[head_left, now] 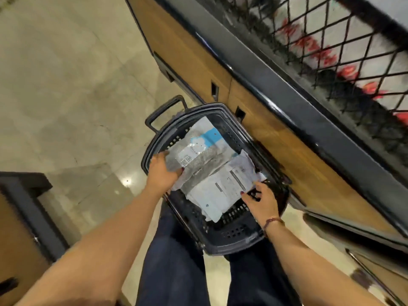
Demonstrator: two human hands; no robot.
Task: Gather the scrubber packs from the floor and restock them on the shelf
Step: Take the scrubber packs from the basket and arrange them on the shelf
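A dark plastic shopping basket (234,235) stands on the floor in front of my legs, beside the shelf unit. Several scrubber packs (212,171) lie in it: clear bags of grey metal scrubbers with white and blue labels. My left hand (162,171) grips the left edge of the top pack (194,155). My right hand (262,203) reaches into the basket's right side, fingers spread, touching the corner of a white pack (223,191). I cannot tell whether that hand holds it.
A wood-panelled shelf base (276,129) with a dark ledge runs diagonally on the right, topped by a black wire grid (344,54) with red-printed goods behind. Another dark and wood unit (24,208) stands at the left. Glossy beige floor tiles (66,96) stretch beyond.
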